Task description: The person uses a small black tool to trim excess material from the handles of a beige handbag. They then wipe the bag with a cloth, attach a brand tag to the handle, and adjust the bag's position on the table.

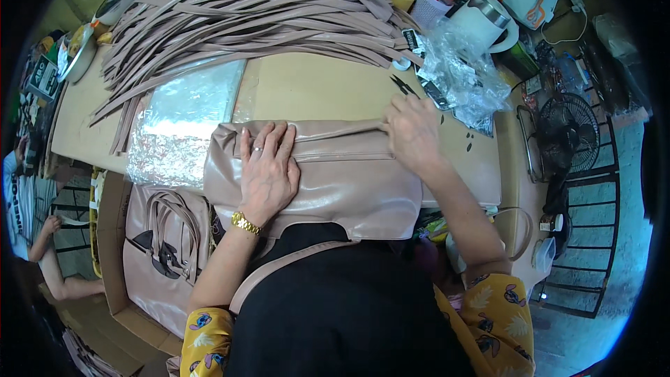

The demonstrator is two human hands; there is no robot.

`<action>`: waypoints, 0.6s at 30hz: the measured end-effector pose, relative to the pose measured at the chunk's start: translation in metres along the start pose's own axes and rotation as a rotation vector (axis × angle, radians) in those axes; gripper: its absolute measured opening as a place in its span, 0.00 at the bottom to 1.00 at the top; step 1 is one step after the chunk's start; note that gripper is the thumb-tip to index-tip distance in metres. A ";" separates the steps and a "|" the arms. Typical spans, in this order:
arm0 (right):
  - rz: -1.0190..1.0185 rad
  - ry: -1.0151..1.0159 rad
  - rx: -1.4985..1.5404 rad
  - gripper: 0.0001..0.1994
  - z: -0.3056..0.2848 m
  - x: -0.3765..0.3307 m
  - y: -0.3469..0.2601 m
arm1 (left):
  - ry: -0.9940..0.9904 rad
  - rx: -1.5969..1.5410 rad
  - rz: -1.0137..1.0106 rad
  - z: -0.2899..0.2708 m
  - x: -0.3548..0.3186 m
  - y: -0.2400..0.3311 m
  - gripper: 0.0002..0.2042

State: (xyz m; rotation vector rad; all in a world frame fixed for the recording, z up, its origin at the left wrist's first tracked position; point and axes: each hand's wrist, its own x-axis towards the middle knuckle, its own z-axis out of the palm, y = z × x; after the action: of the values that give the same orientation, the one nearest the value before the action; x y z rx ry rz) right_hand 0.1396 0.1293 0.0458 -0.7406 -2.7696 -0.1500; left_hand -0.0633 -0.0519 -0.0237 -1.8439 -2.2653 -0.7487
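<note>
A pinkish-brown leather-look bag [335, 192] lies across the table's near edge and my lap, with a seam running along its upper part. My left hand [269, 171] rests flat on its left part, fingers spread and nothing in the grasp. At the bag's upper right end, my right hand [413, 133] is closed on the material by the top edge; the fingertips are partly hidden. Black snips [402, 85] show just beyond that hand, and whether the hand touches them I cannot tell. A strap [279, 269] of the same colour curves from the bag over my black apron.
Long pinkish-brown strips [265, 14] are heaped at the back. Clear plastic sheeting [188, 119] lies left. A cardboard box [115, 258] holds more bags. Crumpled plastic [464, 70], a white kettle [481, 21] and a fan [569, 133] stand right. Another person [35, 216] is far left.
</note>
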 end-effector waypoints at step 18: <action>0.272 0.511 0.633 0.06 -0.064 -0.032 -0.006 | 0.448 0.192 0.238 -0.055 0.163 -0.019 0.13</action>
State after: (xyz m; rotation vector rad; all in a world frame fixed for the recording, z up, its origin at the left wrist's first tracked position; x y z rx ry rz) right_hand 0.1780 0.0983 0.0981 -0.7540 -2.0277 0.4971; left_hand -0.1330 0.0650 0.0832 -1.6223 -1.7399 -0.7791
